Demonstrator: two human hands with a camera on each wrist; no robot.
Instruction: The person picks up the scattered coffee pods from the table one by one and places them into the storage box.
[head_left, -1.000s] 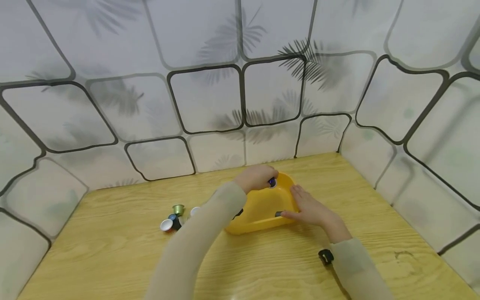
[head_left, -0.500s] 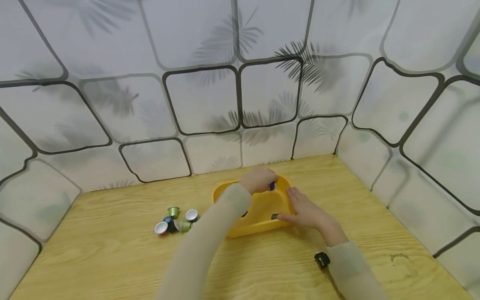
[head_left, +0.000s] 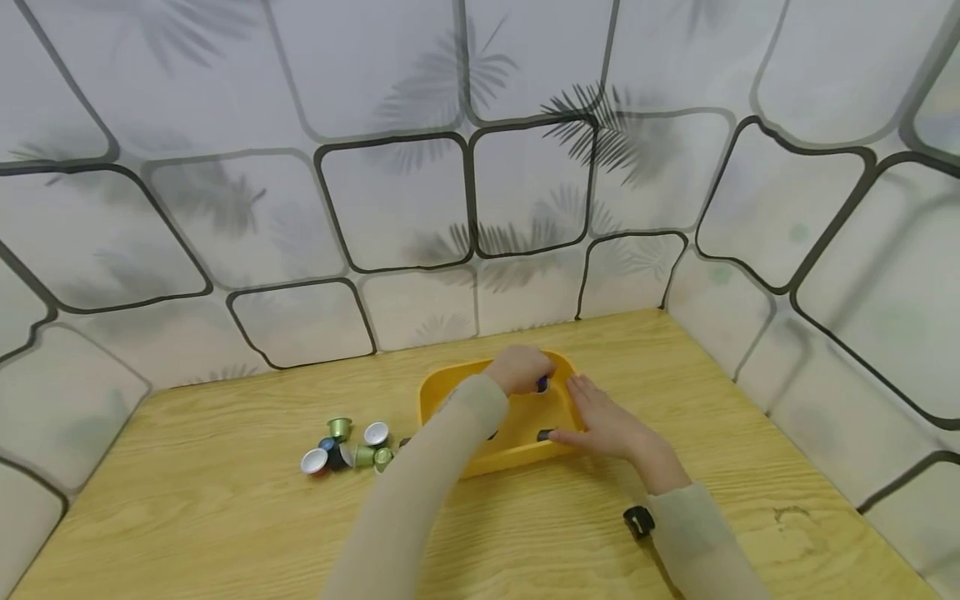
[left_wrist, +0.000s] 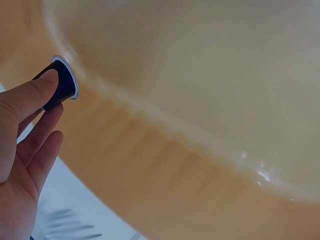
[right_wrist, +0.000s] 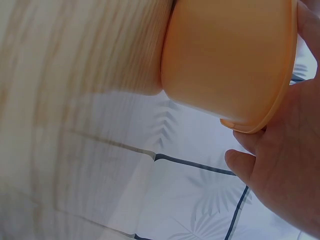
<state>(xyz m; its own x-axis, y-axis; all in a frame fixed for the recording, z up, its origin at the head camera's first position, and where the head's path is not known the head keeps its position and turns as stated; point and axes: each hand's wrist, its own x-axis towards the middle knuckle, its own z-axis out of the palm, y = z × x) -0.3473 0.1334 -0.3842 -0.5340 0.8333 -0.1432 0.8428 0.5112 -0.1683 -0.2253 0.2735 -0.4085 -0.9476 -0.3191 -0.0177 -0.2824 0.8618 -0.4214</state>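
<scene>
My left hand [head_left: 520, 369] reaches into the yellow plastic tray [head_left: 517, 458] and pinches a dark blue coffee capsule [left_wrist: 62, 82] between thumb and fingers. In the left wrist view the capsule's pale rim faces the tray's inner corner. My right hand [head_left: 611, 421] rests on the tray's right side, fingers straight along the rim [right_wrist: 280, 102], thumb reaching over the near edge. By that thumb tip is a small dark piece [head_left: 545, 434] inside the tray. Part of another dark item [head_left: 492, 436] shows beside the left sleeve, which hides much of the tray's left half.
Left of the tray lies a group of coffee capsules, among them a green one [head_left: 340, 428], a white-topped one [head_left: 314, 462] and another white-topped one [head_left: 377, 433]. A black wrist device [head_left: 639, 522] is at the right cuff. Patterned cloth walls [head_left: 420, 308] border the wooden table [head_left: 187, 500].
The head view has shifted slightly, so the table scene slides left. The left hand with its capsule has dipped a little lower in the tray; the right hand keeps its place on the rim.
</scene>
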